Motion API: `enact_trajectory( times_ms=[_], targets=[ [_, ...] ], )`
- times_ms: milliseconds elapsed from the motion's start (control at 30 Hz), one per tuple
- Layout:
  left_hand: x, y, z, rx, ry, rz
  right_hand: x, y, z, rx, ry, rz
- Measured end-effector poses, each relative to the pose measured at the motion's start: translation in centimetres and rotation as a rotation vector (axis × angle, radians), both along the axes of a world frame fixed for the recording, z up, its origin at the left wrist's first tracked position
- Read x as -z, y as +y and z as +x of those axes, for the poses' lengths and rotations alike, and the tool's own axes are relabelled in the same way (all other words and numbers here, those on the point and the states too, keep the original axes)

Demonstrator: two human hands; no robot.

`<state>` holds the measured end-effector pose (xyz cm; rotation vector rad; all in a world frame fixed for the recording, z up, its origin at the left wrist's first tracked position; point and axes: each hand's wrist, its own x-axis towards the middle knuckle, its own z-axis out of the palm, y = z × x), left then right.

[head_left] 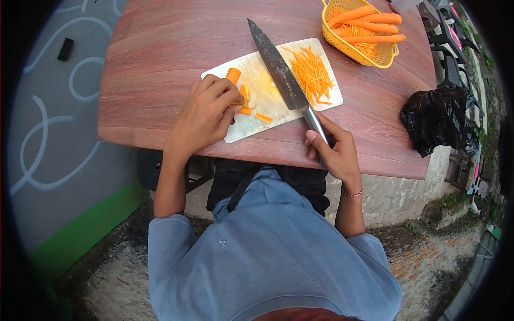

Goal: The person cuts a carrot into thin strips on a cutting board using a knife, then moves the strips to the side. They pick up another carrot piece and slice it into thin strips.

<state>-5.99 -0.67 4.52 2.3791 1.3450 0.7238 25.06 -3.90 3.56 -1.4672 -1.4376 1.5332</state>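
Observation:
My right hand (337, 148) is wrapped round the metal handle of a large kitchen knife (280, 69). Its dark, stained blade slants up and to the left over the white cutting board (246, 128), apart from my other hand. At the board's left side, my left hand (206, 112) has its fingers curled and closed on cut carrot pieces (244, 93), partly hidden by the fingertips. A thicker carrot chunk (233, 75) lies just beyond the knuckles. One short carrot slice (263, 118) rests alone near the front edge. Right of the blade is a pile of carrot strips (311, 75).
A yellow plastic basket (383, 61) with peeled carrots (369, 27) and shreds stands at the back right of the wooden table (166, 64). A black plastic bag (436, 117) hangs by the right edge. Dark chairs (447, 40) are beyond it.

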Motion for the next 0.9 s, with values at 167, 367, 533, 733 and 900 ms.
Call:
enact_trajectory(
  times_ms=[167, 367, 533, 733, 900],
  targets=[
    [0.1, 0.3, 0.6, -0.020, 0.006, 0.055, -0.1, 0.1, 0.0, -0.001, 0.007, -0.003],
    [-0.2, 0.4, 2.6, -0.042, 0.075, 0.015, -0.2, 0.0, -0.1, -0.001, 0.021, 0.003],
    [-0.5, 0.5, 3.6, -0.060, 0.131, -0.046, -0.3, 0.0, 0.2, -0.025, -0.020, 0.026],
    [-0.4, 0.3, 4.3, -0.041, 0.148, 0.004, -0.1, 0.0, 0.3, -0.040, -0.003, 0.042],
    [-2.9, 0.8, 4.5, 0.003, 0.001, -0.018, 0.3, 0.0, 0.5, -0.046, 0.000, 0.050]
  ],
)
